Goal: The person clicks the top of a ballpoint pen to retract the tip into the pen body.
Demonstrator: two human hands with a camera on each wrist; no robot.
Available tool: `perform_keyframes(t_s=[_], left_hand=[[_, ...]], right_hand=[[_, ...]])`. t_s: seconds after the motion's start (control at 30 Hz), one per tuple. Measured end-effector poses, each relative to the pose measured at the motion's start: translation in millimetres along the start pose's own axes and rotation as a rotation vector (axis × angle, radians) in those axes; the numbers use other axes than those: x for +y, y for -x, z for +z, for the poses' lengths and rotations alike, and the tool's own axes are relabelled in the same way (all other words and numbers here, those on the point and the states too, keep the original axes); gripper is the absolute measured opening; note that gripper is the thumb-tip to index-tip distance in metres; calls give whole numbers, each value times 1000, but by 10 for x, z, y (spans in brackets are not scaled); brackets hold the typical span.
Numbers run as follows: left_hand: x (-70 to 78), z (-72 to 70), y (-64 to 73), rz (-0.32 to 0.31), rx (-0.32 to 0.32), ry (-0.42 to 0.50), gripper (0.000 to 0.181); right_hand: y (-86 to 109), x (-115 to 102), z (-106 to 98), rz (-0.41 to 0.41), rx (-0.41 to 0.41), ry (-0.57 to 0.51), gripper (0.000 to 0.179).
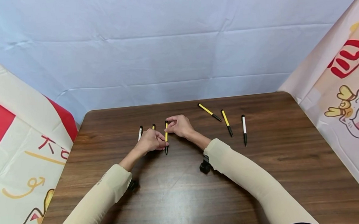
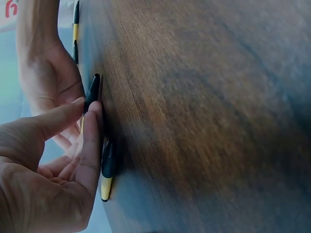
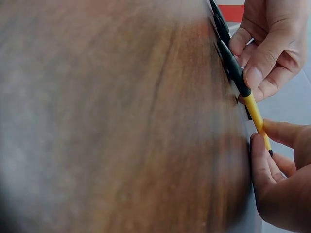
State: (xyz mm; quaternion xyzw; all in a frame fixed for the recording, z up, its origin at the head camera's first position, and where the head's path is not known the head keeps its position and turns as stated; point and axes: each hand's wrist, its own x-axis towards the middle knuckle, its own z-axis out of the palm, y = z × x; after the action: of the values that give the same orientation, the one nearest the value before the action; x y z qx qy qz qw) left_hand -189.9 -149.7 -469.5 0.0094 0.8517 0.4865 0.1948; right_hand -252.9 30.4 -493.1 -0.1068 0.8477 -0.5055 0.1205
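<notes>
Cream sleeves lie nearest the head camera; we trace them forward across the dark wood-grain table to both hands. We locate a yellow-and-black pen between the hands, left of the table's centre, with its black tapered end toward the person and its yellow barrel pointing away. We cannot tell whether it touches the tabletop.

We observe the left hand pinching the black section between thumb and fingertips, the gap closed to the pen's thickness. We observe the right hand pinching the yellow barrel near its far end, thumb and index finger likewise closed to that thickness.

Just left of the held pen, we note a second yellow pen, then a white pen; the left hand partly hides both in the head view. Right of the right hand, we identify three more pens, well apart from the held one: a slanted yellow pen, a steeper yellow pen and, rightmost, a white-barrelled pen with a black grip.
</notes>
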Motion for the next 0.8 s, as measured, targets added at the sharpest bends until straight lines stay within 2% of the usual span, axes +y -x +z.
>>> perform_keyframes(t_s=[0.23,0.5,0.8], left_hand=[[19,12,-6,4,17,-59,10],[47,8,5,-7,37,-130,11],[37,21,8,3,53,-140,12]], right_hand=[[-15,-33,-6,-15,6,81,46],[-41,-55,17,-69,16,163,46],[-30,-75,37,-81,17,226,41]])
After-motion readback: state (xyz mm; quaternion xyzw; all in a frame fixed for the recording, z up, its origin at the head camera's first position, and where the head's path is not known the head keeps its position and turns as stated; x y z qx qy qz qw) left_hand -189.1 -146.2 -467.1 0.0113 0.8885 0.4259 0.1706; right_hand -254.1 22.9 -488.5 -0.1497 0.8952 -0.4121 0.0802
